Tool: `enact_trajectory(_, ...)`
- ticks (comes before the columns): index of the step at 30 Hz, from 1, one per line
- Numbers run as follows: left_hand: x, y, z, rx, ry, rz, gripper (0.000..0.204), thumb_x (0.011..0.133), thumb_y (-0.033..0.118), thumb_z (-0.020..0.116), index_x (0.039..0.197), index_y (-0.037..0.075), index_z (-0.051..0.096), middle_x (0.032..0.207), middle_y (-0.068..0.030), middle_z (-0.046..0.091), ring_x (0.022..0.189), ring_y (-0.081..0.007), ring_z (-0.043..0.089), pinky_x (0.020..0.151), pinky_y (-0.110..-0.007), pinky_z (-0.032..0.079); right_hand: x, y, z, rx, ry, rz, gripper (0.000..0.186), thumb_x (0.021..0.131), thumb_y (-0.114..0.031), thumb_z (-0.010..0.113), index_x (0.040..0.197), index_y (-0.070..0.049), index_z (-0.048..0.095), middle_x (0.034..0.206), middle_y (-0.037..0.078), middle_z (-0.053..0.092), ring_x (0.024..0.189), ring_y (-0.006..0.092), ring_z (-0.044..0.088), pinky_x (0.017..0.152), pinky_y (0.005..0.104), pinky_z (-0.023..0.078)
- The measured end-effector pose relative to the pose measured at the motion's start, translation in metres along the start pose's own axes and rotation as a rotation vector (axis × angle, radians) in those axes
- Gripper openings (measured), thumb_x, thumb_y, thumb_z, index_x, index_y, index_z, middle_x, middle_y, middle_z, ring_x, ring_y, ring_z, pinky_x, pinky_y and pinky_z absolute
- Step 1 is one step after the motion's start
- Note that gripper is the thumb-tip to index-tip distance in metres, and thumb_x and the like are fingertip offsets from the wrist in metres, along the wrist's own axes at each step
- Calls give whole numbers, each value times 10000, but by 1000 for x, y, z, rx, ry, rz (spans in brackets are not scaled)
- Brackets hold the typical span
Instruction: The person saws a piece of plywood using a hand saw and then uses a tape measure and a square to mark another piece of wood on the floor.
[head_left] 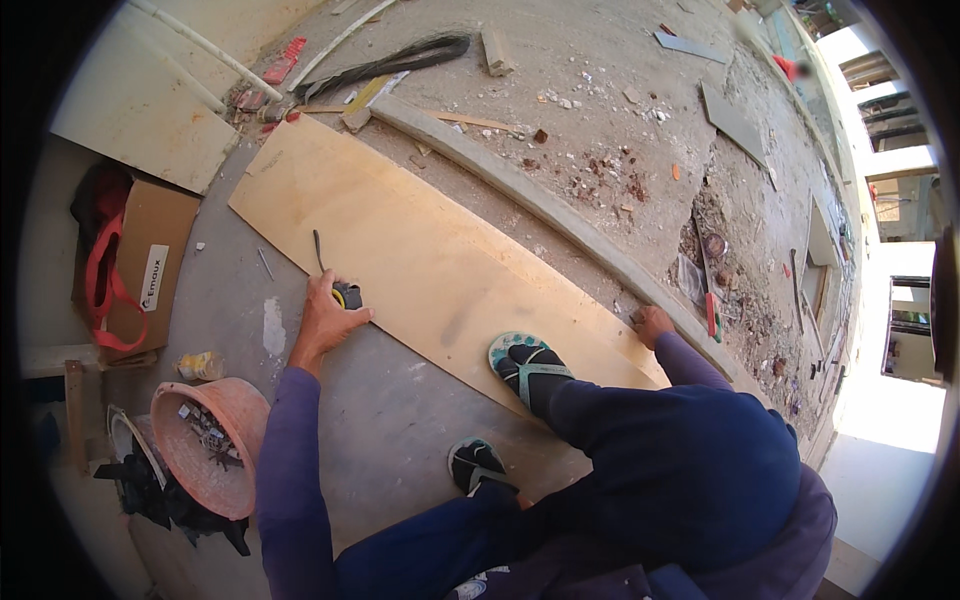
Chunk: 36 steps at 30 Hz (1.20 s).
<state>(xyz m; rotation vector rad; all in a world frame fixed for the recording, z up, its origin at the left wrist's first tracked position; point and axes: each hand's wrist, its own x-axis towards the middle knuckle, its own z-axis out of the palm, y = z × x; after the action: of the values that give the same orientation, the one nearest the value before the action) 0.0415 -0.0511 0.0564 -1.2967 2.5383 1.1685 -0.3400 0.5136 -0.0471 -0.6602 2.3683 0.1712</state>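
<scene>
A long sheet of plywood [400, 240] lies slantwise on the floor in front of me. My left hand [322, 325] is at its near edge, closed round a black and yellow tape measure [347, 295]; a dark strap [318, 250] sticks out beyond the fingers over the board. At the board's far right edge is my right hand [655, 325], its fingers curled together; a small dark bit shows at the fingertips, too little to name. My right foot in a sandal [520, 360] stands on the plywood, while the left sandal [474, 465] rests on the floor.
Beyond the plywood runs a raised concrete kerb [540, 205], with rubble behind it. A red-handled saw [712, 315] lies past my right hand. To my left are a pinkish bucket [255, 400] with small pieces inside, a yellowish bottle [200, 366] and a cardboard box [165, 225].
</scene>
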Motion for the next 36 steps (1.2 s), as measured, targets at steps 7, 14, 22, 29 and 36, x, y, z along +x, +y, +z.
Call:
enact_trajectory(7, -18, 15, 6, -96, 132, 159, 571, 780, 290, 888, 1191, 25, 594, 1254, -216, 522, 1184, -400, 579, 1027, -491, 506, -3, -53, -18, 85, 352, -106, 288, 941, -191, 601, 1141, -5, 510, 1020, 305, 694, 1003, 494, 701, 885, 599, 543)
enact_trajectory(14, -31, 58, 1, -464, -275, 179, 494, 903, 495, 810, 965, 35, 640, 886, -51, 627, 838, -166, 601, 776, -355, 513, 3, -177, -98, 446, 468, -470, 240, 1039, -192, 515, 1192, -9, 543, 989, 299, 672, 961, 525, 662, 848, 591, 509)
enact_trajectory(22, -53, 95, 28, -550, -573, 248, 543, 923, 537, 755, 1003, 30, 581, 826, -39, 583, 796, -181, 571, 786, -349, 505, -83, -324, -107, 771, -14, -950, 394, 1095, -412, 635, 1111, -19, 645, 862, 201, 673, 794, 332, 669, 720, 465, 514)
enact_trajectory(29, -78, 127, 32, -49, -452, 358, 579, 757, 392, 961, 1034, -2, 641, 1063, -219, 752, 872, -315, 751, 782, -420, 583, -95, -322, -80, 875, -287, -779, 447, 1093, -453, 643, 1102, -9, 692, 869, 199, 728, 828, 284, 707, 732, 438, 529)
enact_trajectory(36, -104, 140, 43, 283, -159, 599, 567, 712, 369, 988, 1007, 39, 633, 969, -160, 689, 855, -394, 728, 733, -488, 570, -102, -325, -81, 925, -250, -679, 387, 1061, -361, 714, 1015, 22, 744, 864, 155, 751, 799, 218, 697, 727, 408, 536)
